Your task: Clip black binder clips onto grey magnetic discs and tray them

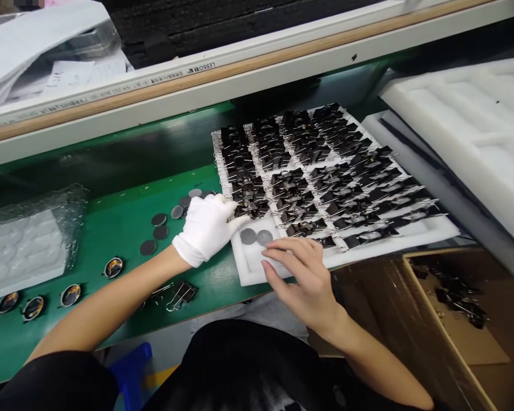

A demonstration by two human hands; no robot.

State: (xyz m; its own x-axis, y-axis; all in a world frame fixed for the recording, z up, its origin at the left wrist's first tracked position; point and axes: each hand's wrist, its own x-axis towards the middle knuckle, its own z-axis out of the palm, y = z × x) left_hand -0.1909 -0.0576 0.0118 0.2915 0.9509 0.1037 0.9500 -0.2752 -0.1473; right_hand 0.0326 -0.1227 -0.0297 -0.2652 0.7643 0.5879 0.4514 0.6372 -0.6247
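My left hand [208,225], in a white glove, is at the left edge of a white foam tray [251,274]. Its fingers are curled, with thumb and forefinger beside the nearest black binder clips [251,200]; anything between them cannot be made out. My bare right hand [302,279] hovers over the tray's front compartment, fingers apart and nothing visibly held. Its fingertips are close to a grey disc [264,237]. A second grey disc [247,236] lies beside that one. Rows of black binder clips with wire handles fill the other compartments.
Several loose dark discs [159,220] lie on the green table [132,205]. Round watch-like parts [113,266] and a loose binder clip [182,295] are nearer me. Clear plastic trays [25,245] sit left, foam trays [466,114] right. A cardboard box [484,342] holds more clips.
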